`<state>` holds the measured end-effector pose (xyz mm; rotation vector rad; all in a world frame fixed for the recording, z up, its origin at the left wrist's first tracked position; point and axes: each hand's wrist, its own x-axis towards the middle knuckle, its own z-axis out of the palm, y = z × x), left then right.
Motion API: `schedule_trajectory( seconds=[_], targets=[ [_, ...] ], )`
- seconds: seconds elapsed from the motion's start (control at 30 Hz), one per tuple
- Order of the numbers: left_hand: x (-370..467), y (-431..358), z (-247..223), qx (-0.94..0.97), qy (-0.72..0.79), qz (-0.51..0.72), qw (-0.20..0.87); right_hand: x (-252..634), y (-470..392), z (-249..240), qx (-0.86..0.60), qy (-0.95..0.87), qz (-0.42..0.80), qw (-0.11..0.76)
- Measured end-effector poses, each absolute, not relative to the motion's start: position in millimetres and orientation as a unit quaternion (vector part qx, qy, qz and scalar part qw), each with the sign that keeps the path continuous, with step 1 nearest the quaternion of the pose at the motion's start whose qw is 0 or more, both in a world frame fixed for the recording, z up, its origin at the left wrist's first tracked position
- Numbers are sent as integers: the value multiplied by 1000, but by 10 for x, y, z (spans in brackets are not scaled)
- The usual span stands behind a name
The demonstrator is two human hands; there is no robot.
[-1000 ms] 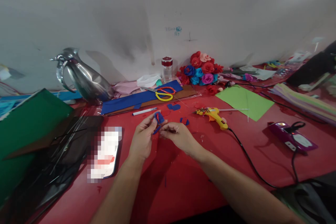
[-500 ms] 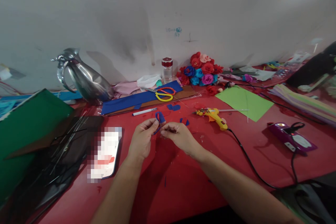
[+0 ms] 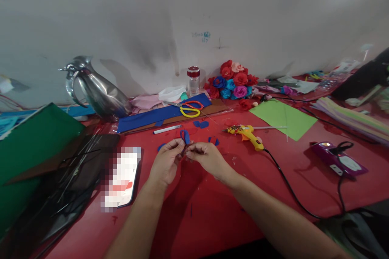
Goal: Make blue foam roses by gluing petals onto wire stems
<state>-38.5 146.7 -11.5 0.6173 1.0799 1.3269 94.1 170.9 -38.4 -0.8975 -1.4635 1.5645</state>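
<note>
A small blue flower piece [image 3: 186, 136] with a red edge or lining is pinched between the thumb and fingers of my left hand [image 3: 165, 160]. Close beside it, my right hand [image 3: 206, 158] has its thumb and fingertips pressed together near the piece's lower end; whatever they pinch is too small to make out. Cut blue petals [image 3: 201, 124] lie on the table beyond the hands. A blue and red scrap [image 3: 213, 141] rests just past my right hand. Partly behind my left fingers shows another blue piece [image 3: 161, 146].
A yellow glue gun [image 3: 251, 135] lies to the right, its cord running to a purple power strip [image 3: 338, 160]. Scissors [image 3: 190, 109], a pen [image 3: 167, 129] and paper flowers [image 3: 234, 81] are farther back. A phone [image 3: 124, 178] and a steel jug [image 3: 100, 89] stand left.
The blue flower piece has turned slightly and sits a little farther right. My left fingers have shifted, and the blue piece behind them now shows on the table.
</note>
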Motion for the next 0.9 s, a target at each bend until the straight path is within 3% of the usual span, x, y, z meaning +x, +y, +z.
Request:
schedule_trajectory(
  seconds=[0.9],
  targets=[
    [-368, 1448, -67, 296, 449, 570, 621, 961, 1708, -312, -349, -555, 655, 376]
  ],
)
